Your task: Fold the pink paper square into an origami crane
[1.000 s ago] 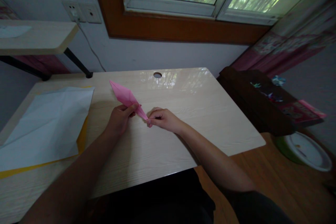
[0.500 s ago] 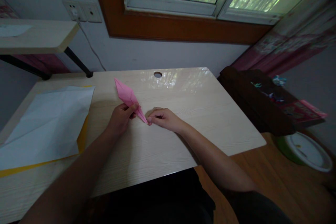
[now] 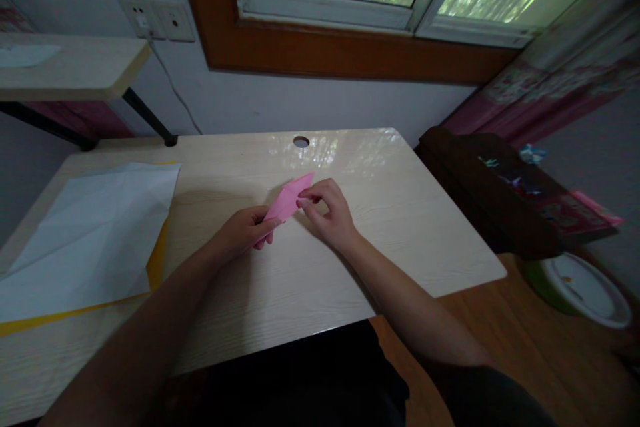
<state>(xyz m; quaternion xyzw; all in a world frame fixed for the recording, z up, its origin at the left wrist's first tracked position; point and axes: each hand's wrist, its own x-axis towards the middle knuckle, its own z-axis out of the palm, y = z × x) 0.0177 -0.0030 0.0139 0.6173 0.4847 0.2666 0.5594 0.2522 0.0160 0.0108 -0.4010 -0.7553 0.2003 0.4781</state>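
Observation:
A folded piece of pink paper [image 3: 289,200] is held above the desk, its pointed end angled up and to the right. My left hand [image 3: 249,228] is closed on its lower left end, thumb on top and fingers beneath. At the right edge of the paper, my right hand [image 3: 330,213] pinches with thumb and index finger. The narrow end of the folded paper is hidden in my left hand.
White sheets [image 3: 95,233] over yellow paper [image 3: 157,260] lie on the desk [image 3: 400,227] at left. A raised shelf [image 3: 75,83] stands behind them. Beyond the desk's right side are a dark wooden piece of furniture [image 3: 480,193] and a round white-topped bin [image 3: 590,290].
The pink paper has swung round, its wide point now aimed right instead of up and left. My right hand has moved up from the narrow tip to the wide part.

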